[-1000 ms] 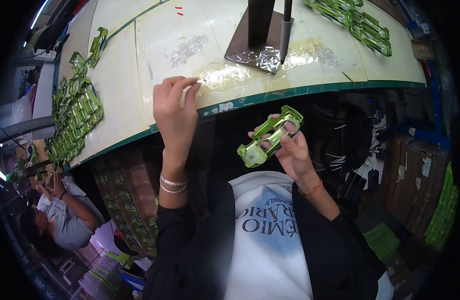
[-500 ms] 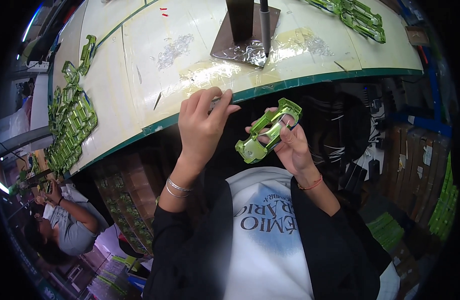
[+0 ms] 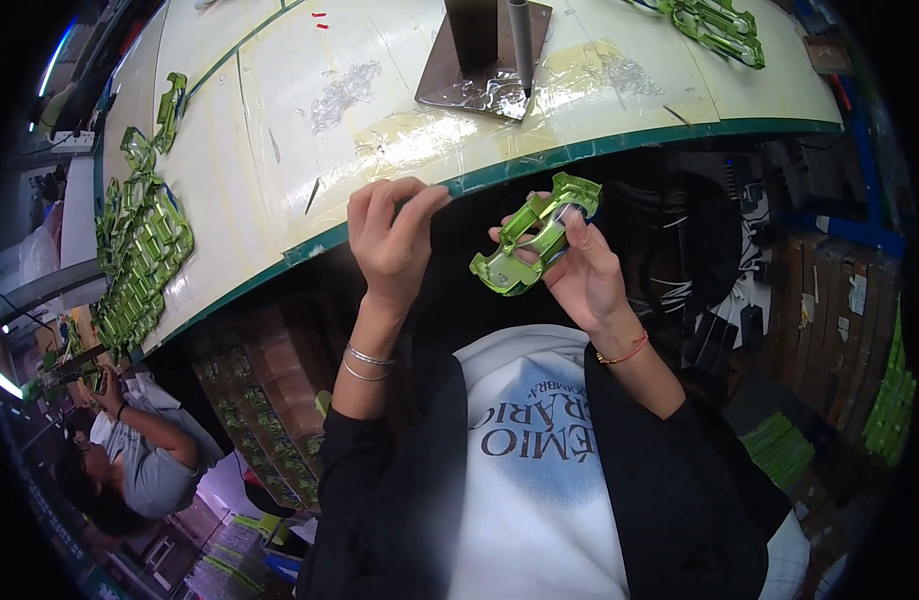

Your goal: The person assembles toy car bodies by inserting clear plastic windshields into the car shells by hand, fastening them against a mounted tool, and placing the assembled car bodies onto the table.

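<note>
Right hand has a firm hold of the shiny green metal frame, fingers wrapped round its far end, thumb pressed on top, and it sits tilted in the air just off the table edge, in front of the person's chest. The frame's rounded end points down and left, its squarer end up toward the green-trimmed bench.

Left hand is up beside it, close but not touching the frame. Thumb and forefinger are pinched together right at the bench edge; whether anything small sits between them, I cannot tell, it's too fine to make out. Two thin silver bangles ride on that wrist, and a red cord circles the right one.

On the bench itself, pale sheets are patched with crinkled clear tape. A dark square base plate stands at the top with a post rising out of the picture and a grey rod leaning beside it. A thin dark sliver lies just left of the left hand.

Far left, a big heap of matching green frames is spread along the bench, and a few more lie at the top right. Down in the lower left corner another person in a grey shirt sits well apart, own hands raised.
</note>
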The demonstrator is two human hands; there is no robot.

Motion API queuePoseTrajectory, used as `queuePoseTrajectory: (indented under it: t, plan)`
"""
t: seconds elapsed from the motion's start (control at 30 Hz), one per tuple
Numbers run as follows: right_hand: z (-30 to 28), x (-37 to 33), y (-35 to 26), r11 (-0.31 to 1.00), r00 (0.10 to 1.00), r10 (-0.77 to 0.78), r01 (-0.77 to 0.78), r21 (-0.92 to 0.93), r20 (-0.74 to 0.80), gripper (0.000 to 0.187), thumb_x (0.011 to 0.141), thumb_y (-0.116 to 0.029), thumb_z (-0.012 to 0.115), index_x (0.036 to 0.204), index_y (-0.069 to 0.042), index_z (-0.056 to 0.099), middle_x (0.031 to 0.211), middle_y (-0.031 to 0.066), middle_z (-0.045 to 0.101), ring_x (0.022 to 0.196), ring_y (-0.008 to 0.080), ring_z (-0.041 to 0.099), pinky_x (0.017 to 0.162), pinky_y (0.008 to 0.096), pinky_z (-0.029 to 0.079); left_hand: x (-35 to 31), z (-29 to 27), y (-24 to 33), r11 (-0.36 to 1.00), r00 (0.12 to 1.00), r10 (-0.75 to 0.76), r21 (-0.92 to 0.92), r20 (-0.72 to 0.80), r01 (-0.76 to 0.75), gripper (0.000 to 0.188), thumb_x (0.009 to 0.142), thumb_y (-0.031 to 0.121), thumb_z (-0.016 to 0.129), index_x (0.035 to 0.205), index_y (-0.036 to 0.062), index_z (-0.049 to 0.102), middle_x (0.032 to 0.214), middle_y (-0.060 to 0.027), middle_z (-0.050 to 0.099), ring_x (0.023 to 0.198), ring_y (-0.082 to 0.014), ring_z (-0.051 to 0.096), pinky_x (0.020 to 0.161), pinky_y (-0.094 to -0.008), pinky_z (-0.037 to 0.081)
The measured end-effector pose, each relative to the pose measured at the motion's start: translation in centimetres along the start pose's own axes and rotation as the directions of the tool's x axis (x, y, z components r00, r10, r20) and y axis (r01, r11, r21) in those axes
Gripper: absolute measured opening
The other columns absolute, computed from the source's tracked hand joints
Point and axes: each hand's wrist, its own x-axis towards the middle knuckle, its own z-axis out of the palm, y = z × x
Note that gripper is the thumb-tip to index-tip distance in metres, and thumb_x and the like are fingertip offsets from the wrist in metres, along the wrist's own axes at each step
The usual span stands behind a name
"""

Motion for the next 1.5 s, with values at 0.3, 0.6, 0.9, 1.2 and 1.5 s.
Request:
queuePoseTrajectory:
  t: [0.3,0.6,0.9,1.2,1.5]
  plan:
    - [0.8,0.2,-0.2,0.996,1.000,0.009,-0.011,0.086,0.017,0.053,0.103,-0.041,0.057,0.139,-0.003,0.047,0.129,0.0223,0.062,0.126,0.0409,0.059,0.109,0.0471,0.047,1.9,-0.6,0.1,0.967,0.980,-0.201,-0.160,0.008,0.200,0.017,0.085,-0.009,0.069,0.099,0.0005,0.070,0.091,-0.0113,0.072,0.081,-0.0236,0.070,0.070,-0.0318,0.057]
    - [2.3,-0.2,-1.0,0.983,0.997,0.022,-0.009,0.185,-0.072,0.047,0.104,-0.042,0.055,0.131,-0.004,0.052,0.123,0.0197,0.065,0.122,0.0375,0.062,0.105,0.0433,0.052,1.9,-3.4,3.6,0.772,0.896,-0.413,-0.460,0.162,0.439,0.018,0.083,-0.014,0.069,0.097,-0.0027,0.071,0.091,-0.0131,0.072,0.081,-0.0196,0.071,0.073,-0.0277,0.058]
    - [1.8,-0.4,-1.2,0.954,0.953,0.140,-0.057,0.294,-0.270,0.048,0.102,-0.047,0.056,0.107,0.000,0.066,0.108,0.0217,0.072,0.108,0.0344,0.070,0.091,0.0384,0.062,0.3,-3.9,6.7,0.637,0.886,-0.330,-0.615,0.327,0.464,0.018,0.076,-0.017,0.074,0.089,-0.0042,0.073,0.092,-0.0116,0.071,0.087,-0.0172,0.066,0.077,-0.0264,0.055]
    - [1.8,-0.8,-1.1,0.964,0.928,0.149,-0.060,0.259,-0.341,0.048,0.099,-0.049,0.062,0.101,-0.002,0.068,0.101,0.0196,0.073,0.101,0.0331,0.073,0.088,0.0374,0.063,0.0,-3.6,7.0,0.727,0.886,-0.327,-0.512,0.327,0.457,0.020,0.071,-0.010,0.082,0.086,-0.0002,0.074,0.091,-0.0057,0.063,0.085,-0.0125,0.057,0.073,-0.0242,0.047]
    - [1.6,-0.8,-1.0,0.967,0.929,0.152,-0.070,0.243,-0.337,0.048,0.099,-0.050,0.061,0.101,-0.002,0.068,0.099,0.0184,0.074,0.100,0.0327,0.073,0.088,0.0377,0.063,0.1,-3.8,7.2,0.797,0.895,-0.297,-0.430,0.334,0.425,0.020,0.070,-0.009,0.083,0.085,-0.0006,0.074,0.090,-0.0052,0.062,0.083,-0.0125,0.057,0.073,-0.0243,0.046]
